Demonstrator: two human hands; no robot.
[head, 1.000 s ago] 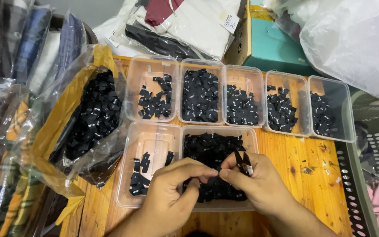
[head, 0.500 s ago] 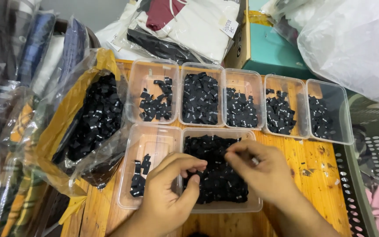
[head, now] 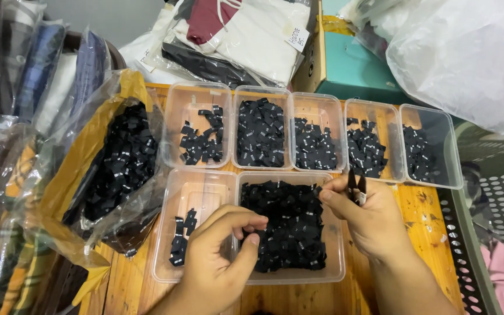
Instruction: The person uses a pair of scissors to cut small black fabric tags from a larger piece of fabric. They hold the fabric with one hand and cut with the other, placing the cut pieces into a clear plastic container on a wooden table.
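While my right hand (head: 374, 224) pinches a couple of small black labels (head: 355, 188) upright between thumb and fingertips, it hangs over the right rim of the large clear tub (head: 336, 256), which I take as my landmark. That tub is heaped with more black woven labels (head: 287, 224) carrying tiny white marks. My left hand (head: 220, 262) rests at the tub's left edge, its fingers curled in with the thumb meeting the forefinger over the heap; I cannot tell whether anything is caught between them.

Just left of the tub, touching it, sits a second clear tub (head: 167, 245), nearly bare, with only a few labels in its lower corner. Behind the tub runs a row of five smaller clear tubs (head: 316, 102), side by side, each part-filled with black labels. Far left of the tub, a crumpled plastic bag (head: 59, 186) with a yellow lining lies open, packed with the same labels. All the tubs stand on a wooden table (head: 421, 216). Beyond the row, behind the tub, lie bagged folded garments (head: 246, 35), a teal box (head: 351, 64) and a large white plastic sack (head: 468, 52)
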